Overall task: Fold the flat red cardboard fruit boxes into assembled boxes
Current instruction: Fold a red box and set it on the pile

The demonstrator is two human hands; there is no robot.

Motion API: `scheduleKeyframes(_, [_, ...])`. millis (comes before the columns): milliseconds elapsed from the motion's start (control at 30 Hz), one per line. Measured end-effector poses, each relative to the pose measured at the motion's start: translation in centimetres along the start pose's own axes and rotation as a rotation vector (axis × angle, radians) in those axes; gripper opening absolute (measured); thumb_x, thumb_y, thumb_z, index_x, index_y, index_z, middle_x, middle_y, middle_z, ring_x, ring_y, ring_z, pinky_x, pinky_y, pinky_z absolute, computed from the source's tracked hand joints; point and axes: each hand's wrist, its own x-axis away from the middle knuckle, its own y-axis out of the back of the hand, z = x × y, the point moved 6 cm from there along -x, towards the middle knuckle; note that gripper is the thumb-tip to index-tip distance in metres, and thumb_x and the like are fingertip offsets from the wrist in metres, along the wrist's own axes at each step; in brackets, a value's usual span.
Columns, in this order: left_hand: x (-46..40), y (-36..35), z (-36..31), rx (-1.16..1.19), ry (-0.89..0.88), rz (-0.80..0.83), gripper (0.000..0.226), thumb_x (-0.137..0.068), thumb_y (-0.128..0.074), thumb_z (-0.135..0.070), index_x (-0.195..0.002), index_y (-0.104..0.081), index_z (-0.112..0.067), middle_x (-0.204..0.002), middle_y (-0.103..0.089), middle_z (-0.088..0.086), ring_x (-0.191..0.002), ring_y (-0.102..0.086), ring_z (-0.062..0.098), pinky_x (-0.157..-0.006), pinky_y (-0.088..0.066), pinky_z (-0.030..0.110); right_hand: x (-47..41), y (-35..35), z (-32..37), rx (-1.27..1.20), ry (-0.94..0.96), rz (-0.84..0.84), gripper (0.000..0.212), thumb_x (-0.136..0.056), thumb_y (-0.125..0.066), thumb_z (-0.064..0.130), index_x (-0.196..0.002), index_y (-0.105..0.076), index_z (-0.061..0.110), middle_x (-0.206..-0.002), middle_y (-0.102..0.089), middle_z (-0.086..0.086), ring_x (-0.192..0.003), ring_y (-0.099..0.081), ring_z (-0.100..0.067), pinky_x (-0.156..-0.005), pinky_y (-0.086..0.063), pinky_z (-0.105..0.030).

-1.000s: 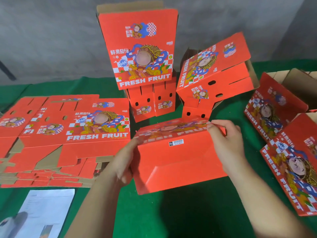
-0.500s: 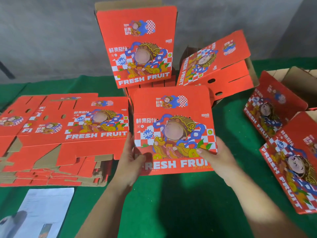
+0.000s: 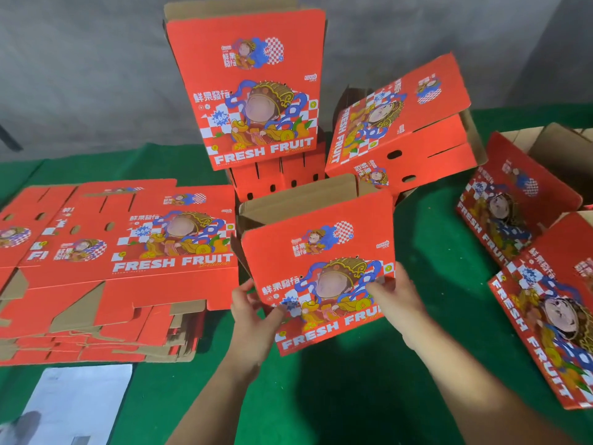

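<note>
I hold an assembled red fruit box [image 3: 324, 252] upright over the green table [image 3: 369, 396], its printed front facing me and its open brown top showing behind. My left hand [image 3: 253, 319] grips its lower left edge, thumb on the front. My right hand [image 3: 396, 300] grips the lower right edge, fingers curled onto the print. A stack of flat red boxes [image 3: 106, 268] lies to the left.
Assembled boxes stand behind: a tall one [image 3: 253, 91] on a lower one, and a tilted one [image 3: 401, 123] to its right. Two more boxes [image 3: 545, 284] lean at the right edge. A white paper sheet [image 3: 73, 406] lies at the lower left.
The box was lying with its bottom toward me; I turned it upright so the printed front faces me, then lifted and shifted it right. Both hands moved to its lower edges.
</note>
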Motion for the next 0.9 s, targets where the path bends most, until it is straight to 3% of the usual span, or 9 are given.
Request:
scheduleKeyframes(167, [-0.4,-2.0,1.6,-0.061,-0.057,0.021,0.051,-0.078,-0.075,-0.026,-0.114,-0.04,-0.021,-0.129,-0.053,0.018,-0.112,-0.057,0.015,-0.097,-0.052,0.036,-1.1,-1.9,1.3,-0.046,0.009,0.224,0.078,-0.095,-0.073,0.014,-0.155,-0.028,0.036,-0.13,-0.059,0.017,-0.111,-0.062,0.001,-0.072,-0.043,-0.003])
scheduleKeyframes(267, [-0.7,-4.8,2.2,-0.115,-0.064,0.151,0.047,-0.081,-0.072,-0.018,-0.117,-0.041,-0.023,-0.127,-0.053,0.017,-0.107,-0.06,0.016,-0.087,-0.058,0.039,-0.6,-4.8,0.4,-0.013,-0.028,0.445,0.129,-0.081,-0.083,0.054,-0.16,0.02,0.047,-0.134,-0.038,0.046,-0.119,-0.046,0.025,-0.098,-0.033,-0.006])
scheduleKeyframes(367, [-1.5,-6.6,2.9,-0.243,-0.093,0.214,0.037,-0.089,-0.07,-0.009,-0.113,-0.048,-0.028,-0.123,-0.051,0.007,-0.116,-0.061,0.025,-0.102,-0.052,0.051,-0.1,-7.2,-0.3,-0.003,0.04,0.411,0.152,-0.056,-0.09,0.065,-0.154,0.026,0.054,-0.16,-0.031,0.026,-0.137,-0.041,0.015,-0.117,-0.033,-0.024])
scheduleKeyframes(467, [-2.5,-8.4,2.9,-0.389,-0.111,0.306,0.041,-0.089,-0.068,-0.003,-0.112,-0.052,-0.033,-0.121,-0.053,0.001,-0.115,-0.057,0.012,-0.107,-0.044,0.032,-1.4,-6.9,0.4,-0.044,0.093,0.176,0.139,-0.058,-0.087,0.047,-0.163,0.003,0.043,-0.164,-0.037,0.001,-0.141,-0.05,-0.012,-0.12,-0.041,-0.043])
scheduleKeyframes(567, [-3.6,-10.4,2.2,-0.369,-0.017,0.376,0.039,-0.085,-0.065,-0.027,-0.12,-0.054,-0.042,-0.126,-0.062,-0.002,-0.108,-0.06,0.0,-0.1,-0.042,0.016,-3.3,-4.7,1.3,0.121,0.128,-0.04,0.099,-0.076,-0.086,0.034,-0.158,-0.031,0.031,-0.132,-0.054,0.004,-0.113,-0.06,-0.011,-0.105,-0.045,-0.028])
scheduleKeyframes(667, [-4.5,-12.3,1.7,-0.366,0.097,0.482,0.076,-0.082,-0.059,-0.042,-0.153,-0.034,-0.045,-0.138,-0.062,-0.013,-0.119,-0.061,0.01,-0.108,-0.044,0.029,-4.7,-3.1,1.2,0.165,0.047,-0.115,0.065,-0.089,-0.078,0.036,-0.145,-0.046,0.031,-0.099,-0.065,0.012,-0.081,-0.065,-0.01,-0.078,-0.053,-0.029])
scheduleKeyframes(767, [-5.9,-13.2,1.4,-0.331,0.185,0.471,0.096,-0.086,-0.061,-0.039,-0.163,-0.004,-0.048,-0.142,-0.063,-0.005,-0.132,-0.059,0.029,-0.116,-0.041,0.043,-5.9,-3.0,0.9,-0.031,-0.048,-0.097,0.034,-0.096,-0.073,0.03,-0.119,-0.048,0.031,-0.086,-0.076,-0.003,-0.055,-0.071,-0.008,-0.05,-0.055,-0.027])
scheduleKeyframes(833, [-6.5,-13.4,0.8,-0.299,0.186,0.444,0.087,-0.094,-0.062,-0.031,-0.16,-0.011,-0.053,-0.132,-0.063,-0.018,-0.126,-0.06,0.012,-0.108,-0.043,0.029,-6.4,-3.1,1.1,-0.086,-0.06,-0.103,0.025,-0.097,-0.073,0.026,-0.106,-0.05,0.024,-0.088,-0.078,-0.007,-0.062,-0.075,-0.011,-0.056,-0.06,-0.032])
scheduleKeyframes(900, [-7.0,-13.7,0.1,-0.243,0.122,0.43,0.07,-0.1,-0.059,-0.017,-0.135,-0.038,-0.074,-0.112,-0.065,-0.037,-0.106,-0.059,-0.014,-0.09,-0.043,0.009,-6.3,-3.4,1.0,-0.095,-0.056,-0.125,0.022,-0.096,-0.074,0.026,-0.111,-0.06,0.018,-0.095,-0.078,-0.01,-0.075,-0.078,-0.022,-0.073,-0.064,-0.045])
